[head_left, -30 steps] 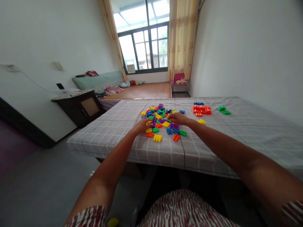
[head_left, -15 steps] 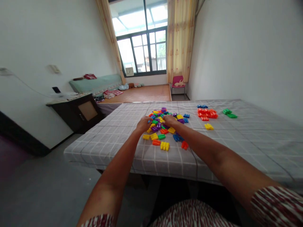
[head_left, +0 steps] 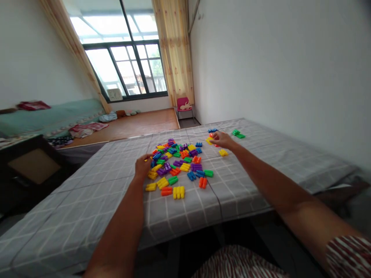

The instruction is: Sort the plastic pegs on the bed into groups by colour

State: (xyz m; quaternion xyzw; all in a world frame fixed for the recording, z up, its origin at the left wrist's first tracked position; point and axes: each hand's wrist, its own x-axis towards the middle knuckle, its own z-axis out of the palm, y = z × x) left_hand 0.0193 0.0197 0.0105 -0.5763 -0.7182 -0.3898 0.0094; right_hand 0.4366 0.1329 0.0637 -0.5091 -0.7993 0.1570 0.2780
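While the right hand (head_left: 220, 139) appears to pinch a small yellow plastic block (head_left: 209, 141) at its fingertips, the left hand (head_left: 143, 165) curls at the left edge of a loose pile of glossy, multicoloured plastic blocks (head_left: 184, 153); its fingertips are hidden, so I cannot tell whether it grips one. The pinched block is to the right of the pile's far part, just beside partly hidden orange-red plastic blocks (head_left: 211, 135), above or on the grey checked cloth-covered worktop (head_left: 98, 189); which, I cannot tell. Shaped like short tubes joined side by side, it should be light, stiff and hard to break, though its smooth skin may slip. Thumb and forefinger across opposite outer sides would probably hold best; where neighbours crowd it, the ends look easier to reach.
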